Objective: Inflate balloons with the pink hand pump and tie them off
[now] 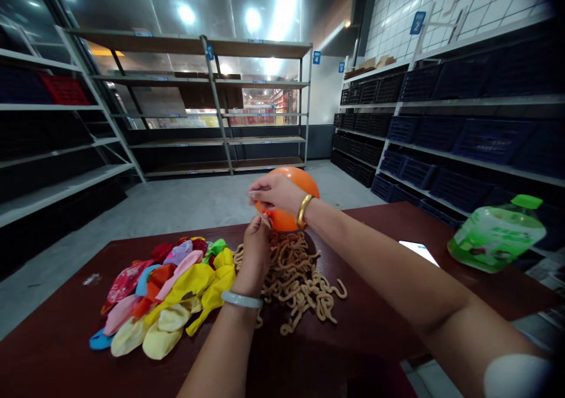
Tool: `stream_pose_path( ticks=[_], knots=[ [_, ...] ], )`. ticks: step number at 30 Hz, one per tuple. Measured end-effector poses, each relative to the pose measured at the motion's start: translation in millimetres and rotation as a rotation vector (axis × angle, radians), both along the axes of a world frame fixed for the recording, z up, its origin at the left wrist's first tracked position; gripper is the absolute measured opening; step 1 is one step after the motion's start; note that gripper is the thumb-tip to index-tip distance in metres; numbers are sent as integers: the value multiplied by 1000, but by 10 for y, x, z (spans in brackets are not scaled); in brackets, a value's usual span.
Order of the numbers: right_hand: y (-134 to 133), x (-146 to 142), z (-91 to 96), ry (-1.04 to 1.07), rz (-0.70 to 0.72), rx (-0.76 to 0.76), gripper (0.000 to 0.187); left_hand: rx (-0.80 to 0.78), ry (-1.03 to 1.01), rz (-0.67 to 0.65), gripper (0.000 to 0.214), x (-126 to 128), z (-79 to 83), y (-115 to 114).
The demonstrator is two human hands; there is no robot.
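Note:
An inflated orange balloon (295,181) is held up over the dark red table (375,321). My right hand (274,193), with a gold bangle at the wrist, is closed over the balloon's near side by its neck. My left hand (256,246), with a pale bangle, reaches up from below and pinches the balloon's neck. Under both hands lies a heap of tan curly cords (300,280). To the left of it is a pile of limp balloons (172,292) in yellow, pink, red, green and blue.
A green plastic bottle (497,233) lies tilted at the table's right edge, with a lit phone (418,251) flat beside it. Metal shelf racks (212,103) stand behind; dark blue crates (463,139) fill the racks on the right. Grey concrete floor lies beyond the table.

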State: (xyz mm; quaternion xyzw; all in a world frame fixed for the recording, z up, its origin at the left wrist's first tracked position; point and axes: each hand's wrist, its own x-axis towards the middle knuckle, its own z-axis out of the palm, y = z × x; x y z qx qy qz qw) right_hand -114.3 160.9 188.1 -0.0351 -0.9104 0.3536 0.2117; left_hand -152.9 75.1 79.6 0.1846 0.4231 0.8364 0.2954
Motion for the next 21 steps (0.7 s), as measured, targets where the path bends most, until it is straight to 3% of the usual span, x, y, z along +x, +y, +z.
stream_pose_path(
  ticks=[3,6,8,10,12,15,21],
  knots=[
    [-127,33,105,57,162,-318,33,46,-35,-36,27,-20,7,-31],
    [-176,256,49,36,320,-652,22,99,-56,-64,32,-60,25,-53],
    [-129,427,-117,-106,353,-675,29,125,-68,-59,29,-65,64,-73],
    [-33,534,-364,-215,275,-710,35,149,-97,-70,29,-46,118,-99],
    [67,545,-630,-140,136,-937,30,166,-125,-99,30,-8,172,-124],
    [136,424,-917,9,88,-1084,19,206,-180,-162,29,63,232,-126],
    [88,152,-1009,50,260,-1313,7,288,-444,-364,19,171,384,-43]
  ],
)
